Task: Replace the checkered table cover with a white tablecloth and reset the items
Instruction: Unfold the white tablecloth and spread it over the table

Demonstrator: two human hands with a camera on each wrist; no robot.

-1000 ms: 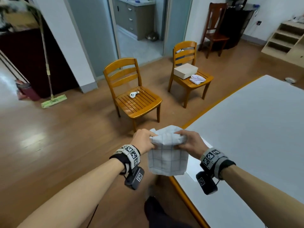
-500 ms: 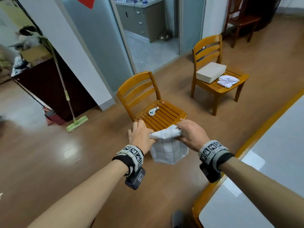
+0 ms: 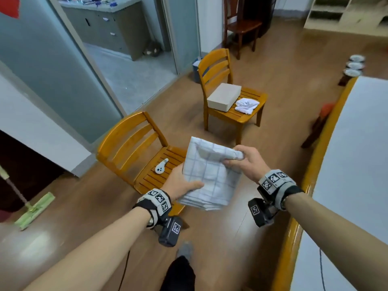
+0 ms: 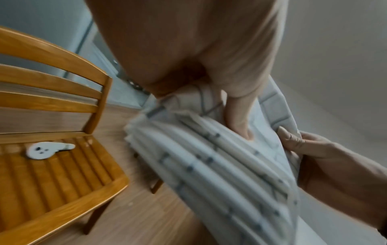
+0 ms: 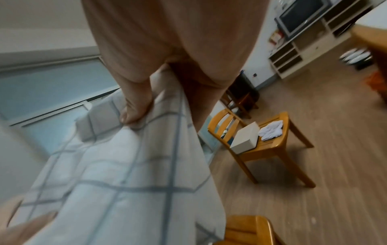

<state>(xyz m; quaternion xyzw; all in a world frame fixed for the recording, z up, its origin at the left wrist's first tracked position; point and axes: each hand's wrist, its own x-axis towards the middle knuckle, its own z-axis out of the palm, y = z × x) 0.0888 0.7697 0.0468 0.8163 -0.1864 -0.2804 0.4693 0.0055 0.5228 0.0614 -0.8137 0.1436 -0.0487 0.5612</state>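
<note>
Folded checkered table cover (image 3: 206,177) held above the near chair (image 3: 144,164): left hand (image 3: 181,183) clamps its lower edge, right hand (image 3: 244,162) pinches the upper corner. Releasing either pinch early could let the layers fan open and slide floorward.

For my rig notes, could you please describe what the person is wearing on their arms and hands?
Both forearms are bare, with no sleeves or gloves. Each wrist carries a grey band over a black cuff, printed with square black-and-white coded markers. A small black camera box bearing its own marker hangs beneath each wrist. A thin dark cable trails below the left forearm.
</note>
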